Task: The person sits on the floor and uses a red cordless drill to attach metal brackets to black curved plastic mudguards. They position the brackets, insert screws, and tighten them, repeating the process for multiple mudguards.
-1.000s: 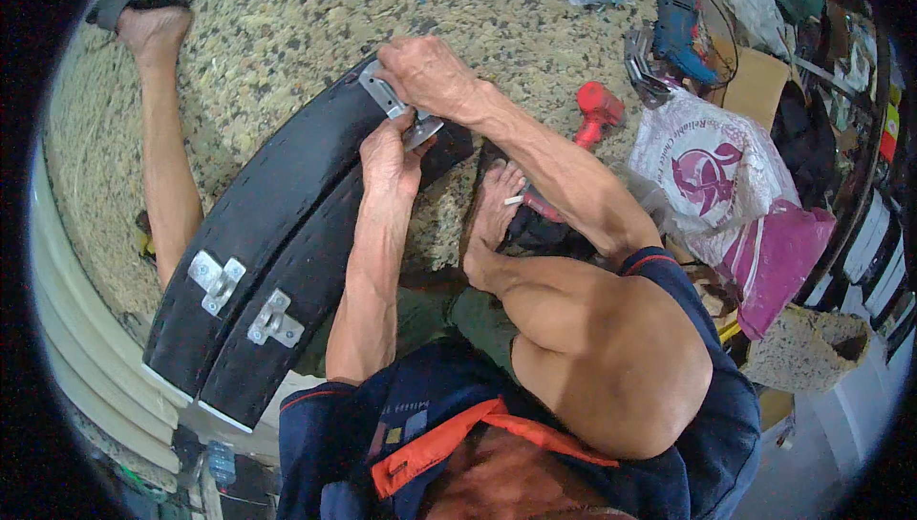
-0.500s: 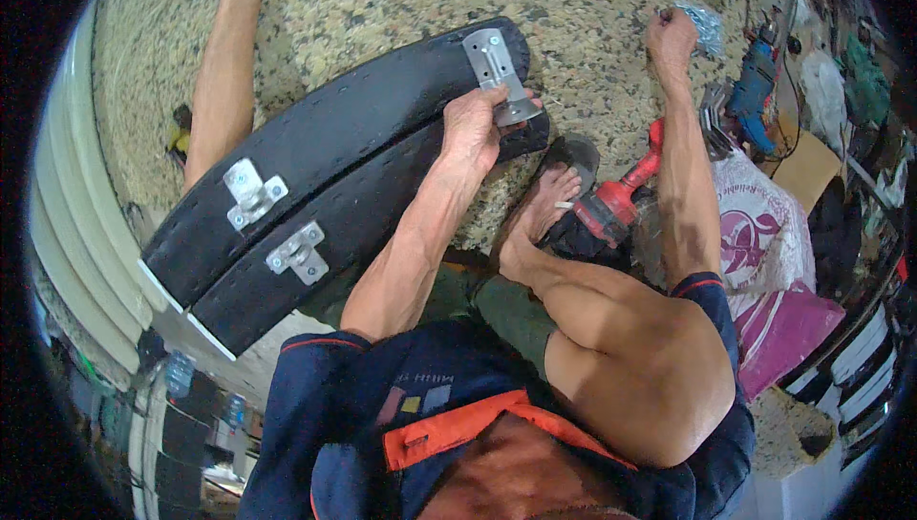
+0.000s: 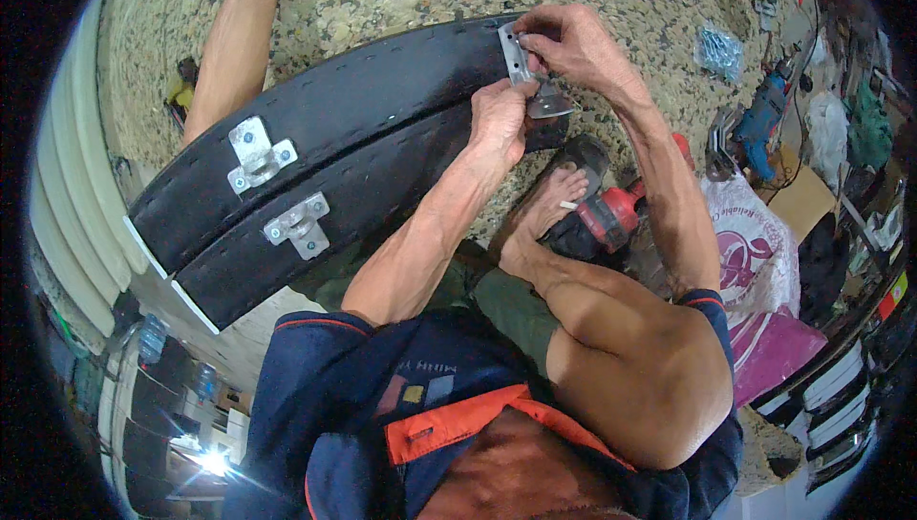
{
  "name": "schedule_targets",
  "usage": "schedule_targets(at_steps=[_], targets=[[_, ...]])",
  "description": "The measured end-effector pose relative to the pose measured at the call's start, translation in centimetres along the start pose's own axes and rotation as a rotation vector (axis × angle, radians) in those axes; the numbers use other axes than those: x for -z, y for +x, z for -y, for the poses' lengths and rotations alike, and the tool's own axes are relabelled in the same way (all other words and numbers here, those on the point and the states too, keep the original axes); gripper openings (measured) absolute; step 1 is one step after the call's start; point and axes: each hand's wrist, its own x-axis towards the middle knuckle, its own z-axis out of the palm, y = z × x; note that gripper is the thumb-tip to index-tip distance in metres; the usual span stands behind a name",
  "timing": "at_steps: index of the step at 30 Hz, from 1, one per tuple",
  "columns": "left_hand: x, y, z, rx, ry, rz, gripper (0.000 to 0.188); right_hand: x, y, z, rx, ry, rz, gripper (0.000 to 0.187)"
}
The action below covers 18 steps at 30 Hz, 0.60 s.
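Silver metal bracket [image 3: 513, 50] sits at the right end of two curved black padded panels [image 3: 358, 105], gripped by the left hand [image 3: 499, 121], apparently for steadiness; the right hand [image 3: 576, 44] bunches narrowly at its top, contents unclear.

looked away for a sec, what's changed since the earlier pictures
The right hand, last beside the bag of screws, has moved left, back to the metal bracket it had let go. The left hand still holds it; the two mounted brackets stayed put.
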Motion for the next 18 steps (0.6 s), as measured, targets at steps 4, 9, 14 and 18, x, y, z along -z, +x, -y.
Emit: schedule_targets(at_steps=[4,9,14,18], targets=[[-0.2,-0.2,0.1,0.009,0.023,-0.056,0.015,-0.5,0.3,-0.1,-0.051,-0.017,0.047,0.026],[-0.3,-0.3,0.1,-0.005,0.014,-0.065,0.010,-0.8,1.2,-0.3,0.136,-0.231,0.036,0.021],[-0.1,-0.3,0.1,-0.012,0.043,-0.079,0.008,-1.9,2.0,-0.7,0.252,-0.458,0.036,0.016],[-0.1,-0.3,0.3,-0.030,0.051,-0.090,0.008,-2.3,1.8,-0.6,0.383,-0.610,-0.015,0.014]])
